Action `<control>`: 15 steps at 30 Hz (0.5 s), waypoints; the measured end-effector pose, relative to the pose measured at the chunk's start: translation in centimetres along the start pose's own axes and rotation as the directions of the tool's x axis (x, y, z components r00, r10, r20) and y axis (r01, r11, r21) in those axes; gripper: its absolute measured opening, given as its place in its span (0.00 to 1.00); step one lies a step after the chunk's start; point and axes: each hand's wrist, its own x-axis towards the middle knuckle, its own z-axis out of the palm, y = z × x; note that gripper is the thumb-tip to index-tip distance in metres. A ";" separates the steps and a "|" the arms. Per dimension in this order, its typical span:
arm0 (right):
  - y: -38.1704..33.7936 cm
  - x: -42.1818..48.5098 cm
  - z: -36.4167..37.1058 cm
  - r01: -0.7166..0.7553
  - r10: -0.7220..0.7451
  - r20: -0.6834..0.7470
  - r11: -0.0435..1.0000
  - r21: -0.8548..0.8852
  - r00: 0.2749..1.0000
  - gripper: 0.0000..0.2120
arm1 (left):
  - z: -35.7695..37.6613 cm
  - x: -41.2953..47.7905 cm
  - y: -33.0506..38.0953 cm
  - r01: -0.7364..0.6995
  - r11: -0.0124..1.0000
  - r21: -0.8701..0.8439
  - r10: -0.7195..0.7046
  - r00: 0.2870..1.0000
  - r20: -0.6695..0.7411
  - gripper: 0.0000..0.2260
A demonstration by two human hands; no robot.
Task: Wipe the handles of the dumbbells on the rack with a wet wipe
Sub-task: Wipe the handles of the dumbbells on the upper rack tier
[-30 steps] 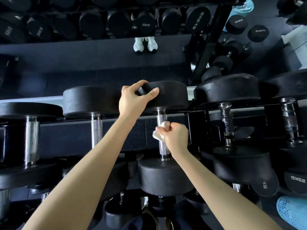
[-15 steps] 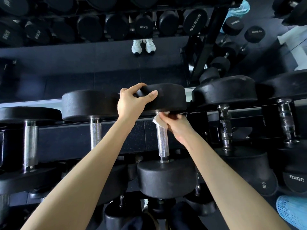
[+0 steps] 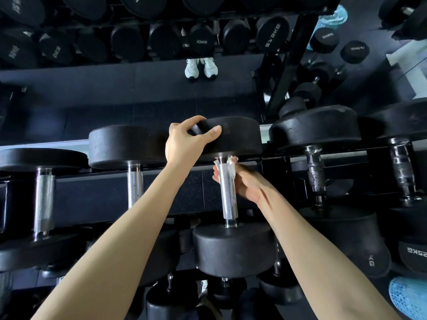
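- Wraps the right hand round the far end of the handle from the right side, fingers curled behind the bar, with the wet wipe pinched between hand and metal just under the far head.
- Clamps the left hand on the rim of that far head, thumb on the near side and fingers over the top, likely to steady the dumbbell (a heavy round one that could roll on its rails).
- Lies with the long axis straight away from the body, near head to far head.
- Leaves almost all the knurled bar bare on the body side of the grip, so the next stroke probably calls for a pull back toward the near head.
- Puts the right hand nearer that bare stretch, the left apart from it, up on the head.
- Rests across the black rack, between a neighbour on the left and another on the right, both with steel handles showing; cannot tell which are already wiped.
- Shows, beyond, a dark floor, a pair of pale shoes by a further row of weights, and something blue and meshy at the lower right corner.
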 end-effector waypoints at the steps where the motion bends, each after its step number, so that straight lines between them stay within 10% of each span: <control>1: 0.1 -0.2 0.1 0.020 -0.020 0.006 1.000 -0.018 1.000 0.22 | -0.1 0.0 0.1 0.000 1.000 -0.001 0.000 1.000 0.003 0.24; 15: 0.3 -4.0 -0.8 -0.025 0.006 -0.035 0.810 -0.586 0.999 0.06 | -0.3 -0.7 0.9 0.007 1.000 0.009 -0.007 1.000 -0.009 0.26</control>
